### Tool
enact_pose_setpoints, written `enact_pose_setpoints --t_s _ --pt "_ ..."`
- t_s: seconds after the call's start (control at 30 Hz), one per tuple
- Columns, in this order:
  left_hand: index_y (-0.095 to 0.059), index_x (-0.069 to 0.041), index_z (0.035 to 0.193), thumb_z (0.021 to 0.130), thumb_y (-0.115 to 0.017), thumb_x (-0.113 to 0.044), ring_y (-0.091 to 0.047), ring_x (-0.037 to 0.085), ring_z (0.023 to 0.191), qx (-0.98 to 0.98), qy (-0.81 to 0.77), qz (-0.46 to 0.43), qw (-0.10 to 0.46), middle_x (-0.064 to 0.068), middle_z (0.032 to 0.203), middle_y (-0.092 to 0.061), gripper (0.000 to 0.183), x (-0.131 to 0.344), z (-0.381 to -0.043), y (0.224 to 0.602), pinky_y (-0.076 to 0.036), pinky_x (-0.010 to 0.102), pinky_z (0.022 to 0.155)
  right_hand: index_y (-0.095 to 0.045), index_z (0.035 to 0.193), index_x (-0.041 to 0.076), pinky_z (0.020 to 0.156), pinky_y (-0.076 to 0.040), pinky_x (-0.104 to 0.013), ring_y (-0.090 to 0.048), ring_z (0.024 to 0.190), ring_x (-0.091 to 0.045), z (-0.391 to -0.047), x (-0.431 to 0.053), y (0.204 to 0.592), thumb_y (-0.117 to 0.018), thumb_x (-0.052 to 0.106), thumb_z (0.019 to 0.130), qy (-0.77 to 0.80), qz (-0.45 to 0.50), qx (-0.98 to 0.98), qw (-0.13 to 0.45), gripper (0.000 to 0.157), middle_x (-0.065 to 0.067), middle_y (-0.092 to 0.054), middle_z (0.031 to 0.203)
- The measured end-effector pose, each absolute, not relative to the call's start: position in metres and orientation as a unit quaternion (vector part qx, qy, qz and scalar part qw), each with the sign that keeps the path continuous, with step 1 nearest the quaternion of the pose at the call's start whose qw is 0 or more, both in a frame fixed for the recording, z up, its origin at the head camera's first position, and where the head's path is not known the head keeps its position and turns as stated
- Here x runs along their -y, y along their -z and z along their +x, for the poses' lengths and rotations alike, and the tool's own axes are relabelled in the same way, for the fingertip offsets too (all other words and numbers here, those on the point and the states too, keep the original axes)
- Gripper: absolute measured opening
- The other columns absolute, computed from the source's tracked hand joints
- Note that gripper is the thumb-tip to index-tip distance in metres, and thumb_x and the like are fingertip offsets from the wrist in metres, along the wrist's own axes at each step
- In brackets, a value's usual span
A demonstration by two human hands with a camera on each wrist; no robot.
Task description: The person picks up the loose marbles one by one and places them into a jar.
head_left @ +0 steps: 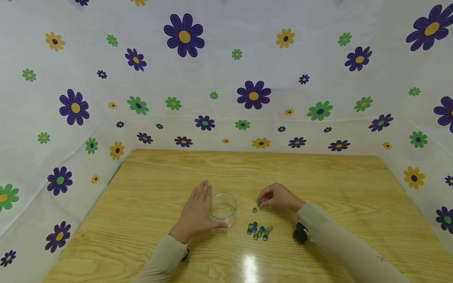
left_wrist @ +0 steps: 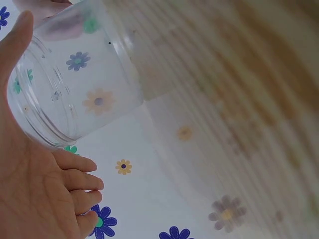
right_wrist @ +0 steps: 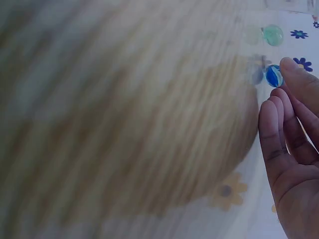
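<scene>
A clear round jar (head_left: 223, 208) without a lid stands on the wooden table. My left hand (head_left: 198, 214) lies against its left side, fingers straight and thumb along the near side; in the left wrist view the jar (left_wrist: 84, 79) sits between thumb and palm. To the right of the jar, my right hand (head_left: 277, 195) pinches a blue marble (right_wrist: 274, 75) between thumb and fingertips, low at the table surface. A green marble (head_left: 255, 210) lies just beside those fingertips. Nearer to me is a loose cluster of several blue and green marbles (head_left: 260, 231).
The wooden table (head_left: 159, 173) is bordered at the back and sides by a white cloth (head_left: 219, 70) printed with flowers. A dark wrist strap (head_left: 301, 232) sits under the right sleeve. Light glares on the near tabletop.
</scene>
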State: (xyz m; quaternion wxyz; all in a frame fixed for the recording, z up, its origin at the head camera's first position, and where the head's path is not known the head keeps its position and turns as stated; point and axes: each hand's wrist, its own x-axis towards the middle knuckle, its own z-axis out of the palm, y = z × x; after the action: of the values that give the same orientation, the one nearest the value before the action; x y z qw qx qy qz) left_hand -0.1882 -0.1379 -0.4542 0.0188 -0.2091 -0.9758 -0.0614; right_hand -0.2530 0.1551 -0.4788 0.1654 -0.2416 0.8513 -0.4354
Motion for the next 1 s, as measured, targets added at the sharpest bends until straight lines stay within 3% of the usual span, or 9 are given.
enact_pose_setpoints --t_s 1.0 --pt "-0.022 0.009 0.145 0.063 -0.064 -0.076 -0.013 0.035 0.146 0.977 0.067 -0.203 0.012 0.025 0.154 -0.016 0.126 0.1387 -0.1881 0.4563 -0.017 0.047 0.119 -0.074 0.083 0.004 0.059 -0.050 -0.018 -0.058 0.064 -0.006 -0.2547 -0.1481 0.4780 -0.074 0.004 0.078 0.395 -0.247 -0.871 0.156 0.005 -0.006 -0.071 0.077"
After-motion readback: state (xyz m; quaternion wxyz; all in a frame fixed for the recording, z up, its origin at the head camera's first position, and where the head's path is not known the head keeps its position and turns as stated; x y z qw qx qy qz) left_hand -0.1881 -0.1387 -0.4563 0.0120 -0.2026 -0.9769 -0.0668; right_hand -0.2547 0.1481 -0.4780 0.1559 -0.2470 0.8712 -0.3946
